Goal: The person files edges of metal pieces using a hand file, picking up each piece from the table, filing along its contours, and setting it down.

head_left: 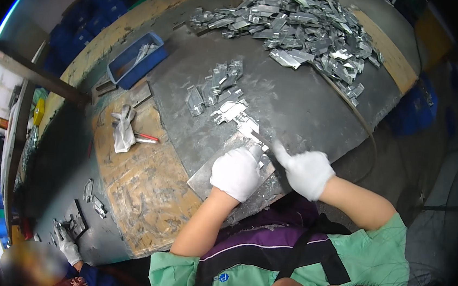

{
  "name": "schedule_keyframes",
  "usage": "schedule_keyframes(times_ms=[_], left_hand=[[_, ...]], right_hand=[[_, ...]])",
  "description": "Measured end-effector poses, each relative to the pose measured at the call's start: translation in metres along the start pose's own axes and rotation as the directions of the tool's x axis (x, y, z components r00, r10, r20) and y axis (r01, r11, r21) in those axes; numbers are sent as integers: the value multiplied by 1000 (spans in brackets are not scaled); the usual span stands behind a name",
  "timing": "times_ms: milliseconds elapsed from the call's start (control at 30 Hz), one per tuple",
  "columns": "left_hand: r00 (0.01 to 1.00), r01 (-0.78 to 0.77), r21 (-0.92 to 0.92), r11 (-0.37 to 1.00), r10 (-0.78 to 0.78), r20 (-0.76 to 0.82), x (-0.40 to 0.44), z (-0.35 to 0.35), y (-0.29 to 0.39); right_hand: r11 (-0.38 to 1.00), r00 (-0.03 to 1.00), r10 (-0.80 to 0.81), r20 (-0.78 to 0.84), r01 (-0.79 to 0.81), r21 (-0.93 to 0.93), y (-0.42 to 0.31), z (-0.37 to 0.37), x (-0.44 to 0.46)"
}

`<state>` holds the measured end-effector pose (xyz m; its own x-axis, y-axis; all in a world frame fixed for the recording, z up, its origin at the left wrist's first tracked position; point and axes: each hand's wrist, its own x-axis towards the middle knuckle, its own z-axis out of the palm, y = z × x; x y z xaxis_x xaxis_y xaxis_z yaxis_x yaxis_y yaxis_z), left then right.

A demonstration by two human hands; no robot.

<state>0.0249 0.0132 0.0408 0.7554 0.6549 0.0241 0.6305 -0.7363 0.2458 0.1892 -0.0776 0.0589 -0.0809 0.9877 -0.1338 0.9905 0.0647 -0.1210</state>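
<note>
My left hand (235, 173), in a white glove, is closed on a small silver metal part (264, 150) above a flat metal plate (202, 176) at the table's near edge. Only a bit of that part shows past the fingers. My right hand (309, 174), also gloved, grips a dark, narrow, flat file-like tool (261, 139), whose end points to the left across the part. Its forefinger stretches along the tool and is slightly blurred. Just beyond both hands lie several shiny metal parts (231, 110), with more grey parts (221, 76) farther back.
A large heap of metal parts (304, 27) covers the table's far side. At left stand a blue bin (138, 61) with parts in it, a crumpled white glove (124, 131) and a red-handled tool (146, 138) on a brown board (143, 190). A co-worker's gloved hand (69, 248) is at lower left.
</note>
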Motion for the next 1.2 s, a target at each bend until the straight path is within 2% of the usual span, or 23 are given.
schedule_keyframes(times_ms=[67, 167, 200, 267, 367, 433, 500, 533, 600, 633, 667, 733, 767, 900, 967, 1000, 1100, 1133, 1200], left_hand=[[1000, 17, 34, 999, -16, -22, -1, -2, 1], [999, 15, -4, 1000, -15, -32, 0, 1, -2], [999, 22, -9, 1000, -22, -36, 0, 0, -3], [1000, -4, -5, 1000, 4, -28, 0, 2, -3], [999, 22, 41, 999, -20, -34, -1, 5, -2], [999, 17, 31, 999, -15, -48, -1, 1, 1], [998, 21, 10, 1000, -20, -66, -3, 0, 1], [997, 36, 16, 999, -35, -69, -4, 1, 0], [996, 49, 14, 999, -48, -74, -5, 3, 1], [996, 46, 10, 999, -45, -75, -5, 4, 1], [996, 44, 8, 999, -43, -73, -6, 4, 0], [995, 48, -20, 999, -49, -89, -6, 10, -2], [991, 54, -53, 997, -60, -118, -6, 12, -3], [981, 70, -20, 997, -73, -180, -6, 16, -5], [981, 72, -31, 997, -76, -178, -9, 14, -1], [981, 73, -44, 996, -80, -178, -9, 12, 0], [990, 98, -49, 994, -102, -95, -7, 9, 1], [991, 98, -49, 994, -102, -92, -6, 11, 0], [983, 83, -32, 996, -88, -161, -6, 15, -2]], right_hand=[[997, 998, 29, -54, -32, -65, -4, 11, 15], [1000, 1000, 27, -3, -27, 5, -4, 1, -5], [996, 986, 75, 150, -80, 26, -4, -4, -17], [998, 984, 70, 162, -69, -15, -3, -4, -31], [997, 996, 47, 81, -52, 59, -4, -3, -10], [994, 993, 80, 83, -86, 66, -11, 0, 6], [985, 991, 132, 12, -132, 108, -17, 7, 8], [978, 985, 144, 94, -156, 138, -17, 5, 0], [950, 991, 130, -20, -119, 290, -18, 19, -26], [930, 982, 139, -128, -85, 359, -20, 28, -36], [928, 982, 139, -125, -85, 362, -22, 32, -38], [665, 963, 270, 23, -204, 719, -31, 35, -37], [671, 962, 261, -78, -123, 731, -37, 38, -34], [635, 963, 260, -75, -112, 764, -51, 37, -20], [713, 966, 221, -132, -68, 698, -47, 41, -25], [667, 982, 173, -77, -59, 743, -40, 32, -30], [623, 979, 157, -129, 3, 782, -37, 39, -46], [621, 979, 157, -127, 2, 784, -37, 39, -45], [741, 982, 181, -44, -107, 662, -42, 29, -35]])
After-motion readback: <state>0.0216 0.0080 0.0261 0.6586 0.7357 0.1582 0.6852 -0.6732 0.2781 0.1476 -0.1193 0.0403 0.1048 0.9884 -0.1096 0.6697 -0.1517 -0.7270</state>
